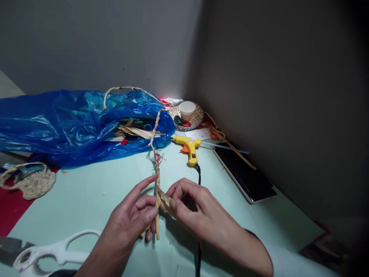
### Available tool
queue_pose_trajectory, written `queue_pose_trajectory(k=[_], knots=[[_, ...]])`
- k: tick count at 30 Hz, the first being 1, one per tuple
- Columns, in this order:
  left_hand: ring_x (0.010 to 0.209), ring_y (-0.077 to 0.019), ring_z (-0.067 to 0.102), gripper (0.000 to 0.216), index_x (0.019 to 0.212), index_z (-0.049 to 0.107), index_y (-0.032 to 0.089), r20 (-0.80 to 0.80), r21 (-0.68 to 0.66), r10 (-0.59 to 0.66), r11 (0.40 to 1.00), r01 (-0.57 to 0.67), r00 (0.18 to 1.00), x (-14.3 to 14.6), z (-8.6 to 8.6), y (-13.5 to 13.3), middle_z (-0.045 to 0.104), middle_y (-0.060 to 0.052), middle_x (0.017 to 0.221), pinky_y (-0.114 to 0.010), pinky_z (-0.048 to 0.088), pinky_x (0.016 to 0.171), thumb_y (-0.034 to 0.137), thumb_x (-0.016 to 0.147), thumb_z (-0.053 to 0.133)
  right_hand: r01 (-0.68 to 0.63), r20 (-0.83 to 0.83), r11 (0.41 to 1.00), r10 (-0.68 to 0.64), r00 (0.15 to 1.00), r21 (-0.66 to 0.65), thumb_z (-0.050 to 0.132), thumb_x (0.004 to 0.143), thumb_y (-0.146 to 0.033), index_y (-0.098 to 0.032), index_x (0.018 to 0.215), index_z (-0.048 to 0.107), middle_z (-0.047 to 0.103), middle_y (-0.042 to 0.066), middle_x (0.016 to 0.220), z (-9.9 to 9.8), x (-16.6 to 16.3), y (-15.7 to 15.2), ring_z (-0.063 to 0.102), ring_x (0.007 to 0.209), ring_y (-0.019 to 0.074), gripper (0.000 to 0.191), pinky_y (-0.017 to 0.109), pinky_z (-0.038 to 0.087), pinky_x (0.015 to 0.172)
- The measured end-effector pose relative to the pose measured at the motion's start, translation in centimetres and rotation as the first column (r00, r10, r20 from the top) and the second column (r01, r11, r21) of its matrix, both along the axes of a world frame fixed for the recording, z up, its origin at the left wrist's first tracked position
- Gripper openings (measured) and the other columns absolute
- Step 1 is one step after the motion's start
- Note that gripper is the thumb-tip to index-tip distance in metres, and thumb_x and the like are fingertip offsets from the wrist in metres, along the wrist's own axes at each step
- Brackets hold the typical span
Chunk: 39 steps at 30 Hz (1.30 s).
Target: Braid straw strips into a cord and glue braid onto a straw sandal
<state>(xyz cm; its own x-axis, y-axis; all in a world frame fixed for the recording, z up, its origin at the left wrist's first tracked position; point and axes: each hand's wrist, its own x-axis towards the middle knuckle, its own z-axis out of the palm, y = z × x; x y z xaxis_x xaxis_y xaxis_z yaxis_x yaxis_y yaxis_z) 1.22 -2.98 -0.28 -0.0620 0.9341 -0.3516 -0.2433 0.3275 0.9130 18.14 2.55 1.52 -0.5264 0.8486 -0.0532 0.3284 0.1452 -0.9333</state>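
A thin braid of dried straw-coloured fibre [155, 129] runs from the back of the table toward me, with a small pinkish clip [158, 158] on it. At its near end, my left hand [132, 215] pinches the braid's loose strands between thumb and fingers, its index finger stretched along the braid. A wider, flat fibre strip [165, 201] goes off to the right, where my right hand [196, 207] grips it between thumb and fingers. Short strand ends hang below my left hand. My fingers partly hide the spot where the strands meet.
A yellow glue gun [189, 148] lies behind my hands, its black cord running under my right wrist. White-handled scissors [54, 252] lie front left. A blue plastic bag [57, 123] holds fibre strips. A woven tray [198, 115] with a paper cup [187, 110] and a black tablet-like device [245, 173] sit rightward.
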Motion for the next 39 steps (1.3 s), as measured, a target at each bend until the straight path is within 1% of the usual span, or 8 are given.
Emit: queue_pose_trajectory(k=[2, 7, 13, 16, 21, 26, 33, 39], knots=[[0.058, -0.0102, 0.053, 0.074, 0.14, 0.043, 0.026, -0.006, -0.028, -0.012, 1.0, 0.012, 1.0, 0.0, 0.2, 0.0, 0.071, -0.001, 0.093, -0.022, 0.041, 0.052, 0.038, 0.075, 0.077, 0.003, 0.04, 1.0, -0.003, 0.999, 0.016, 0.053, 0.088, -0.021, -0.019, 0.074, 0.051, 0.062, 0.003, 0.085, -0.2, 0.0, -0.3, 0.056, 0.08, 0.0167, 0.014, 0.029, 0.041, 0.073], [0.065, -0.0116, 0.055, 0.058, 0.132, 0.048, 0.022, 0.022, -0.064, -0.054, 0.996, 0.056, 0.998, -0.5, -0.2, 0.0, 0.071, -0.004, 0.1, -0.026, 0.044, 0.062, 0.035, 0.081, 0.073, 0.007, 0.085, 0.996, -0.015, 0.996, 0.092, 0.053, 0.088, -0.017, -0.019, 0.077, 0.053, 0.061, 0.0, 0.083, -0.5, -0.1, -0.6, 0.055, 0.079, 0.0151, 0.011, 0.027, 0.039, 0.07], [0.063, -0.0118, 0.057, 0.03, 0.104, 0.06, 0.02, 0.007, -0.069, -0.099, 0.993, 0.1, 0.995, -0.8, -0.8, 0.1, 0.067, 0.001, 0.08, -0.025, 0.045, 0.061, 0.033, 0.08, 0.074, -0.003, 0.139, 0.984, -0.022, 0.99, 0.178, 0.054, 0.089, -0.017, -0.019, 0.077, 0.051, 0.055, 0.0, 0.082, -0.6, 0.0, -0.5, 0.052, 0.076, 0.0134, 0.012, 0.026, 0.038, 0.068], [0.062, -0.0109, 0.057, 0.024, 0.098, 0.061, 0.021, 0.0, -0.039, -0.108, 0.993, 0.107, 0.994, -0.8, -0.8, 0.1, 0.067, 0.001, 0.08, -0.025, 0.046, 0.06, 0.033, 0.081, 0.073, -0.05, 0.207, 0.974, 0.003, 0.978, 0.22, 0.053, 0.09, -0.019, -0.02, 0.077, 0.05, 0.053, -0.002, 0.076, -0.4, 0.0, -0.7, 0.05, 0.071, 0.013, 0.013, 0.027, 0.036, 0.065], [0.059, -0.0099, 0.056, 0.023, 0.095, 0.06, 0.02, 0.008, -0.019, -0.111, 0.994, 0.111, 0.994, -0.8, -0.8, 0.3, 0.063, 0.003, 0.077, -0.024, 0.046, 0.055, 0.031, 0.08, 0.074, -0.067, 0.297, 0.979, 0.007, 0.955, 0.191, 0.046, 0.095, -0.025, -0.021, 0.08, 0.05, 0.055, -0.003, 0.07, 0.0, 0.0, -1.2, 0.044, 0.062, 0.0122, 0.015, 0.026, 0.03, 0.058], [0.059, -0.0095, 0.056, 0.024, 0.095, 0.058, 0.02, -0.009, -0.013, -0.104, 0.994, 0.104, 0.995, -0.6, -0.6, 0.4, 0.062, 0.003, 0.077, -0.022, 0.045, 0.054, 0.03, 0.08, 0.073, -0.068, 0.335, 0.985, 0.012, 0.942, 0.156, 0.048, 0.091, -0.027, -0.022, 0.083, 0.053, 0.056, -0.002, 0.068, 0.6, 0.1, -1.0, 0.044, 0.06, 0.0129, 0.011, 0.026, 0.028, 0.054], [0.054, -0.0077, 0.052, 0.024, 0.089, 0.059, 0.019, -0.051, -0.01, -0.112, 0.994, 0.112, 0.992, -0.8, -0.7, 0.4, 0.059, 0.004, 0.071, -0.021, 0.042, 0.051, 0.032, 0.077, 0.075, -0.031, 0.224, 0.999, 0.034, 0.974, -0.015, 0.05, 0.088, -0.025, -0.02, 0.074, 0.053, 0.058, -0.003, 0.063, 0.9, -0.4, -0.3, 0.049, 0.057, 0.0108, 0.015, 0.023, 0.032, 0.051], [0.056, -0.0084, 0.051, 0.021, 0.089, 0.059, 0.02, -0.058, -0.015, -0.113, 0.994, 0.112, 0.992, -0.7, -0.3, 0.3, 0.058, 0.004, 0.073, -0.021, 0.041, 0.051, 0.031, 0.079, 0.073, -0.03, 0.265, 0.995, 0.003, 0.964, 0.097, 0.052, 0.086, -0.02, -0.02, 0.071, 0.05, 0.053, -0.004, 0.064, 0.0, -0.6, -1.0, 0.045, 0.06, 0.0112, 0.015, 0.025, 0.031, 0.055]])
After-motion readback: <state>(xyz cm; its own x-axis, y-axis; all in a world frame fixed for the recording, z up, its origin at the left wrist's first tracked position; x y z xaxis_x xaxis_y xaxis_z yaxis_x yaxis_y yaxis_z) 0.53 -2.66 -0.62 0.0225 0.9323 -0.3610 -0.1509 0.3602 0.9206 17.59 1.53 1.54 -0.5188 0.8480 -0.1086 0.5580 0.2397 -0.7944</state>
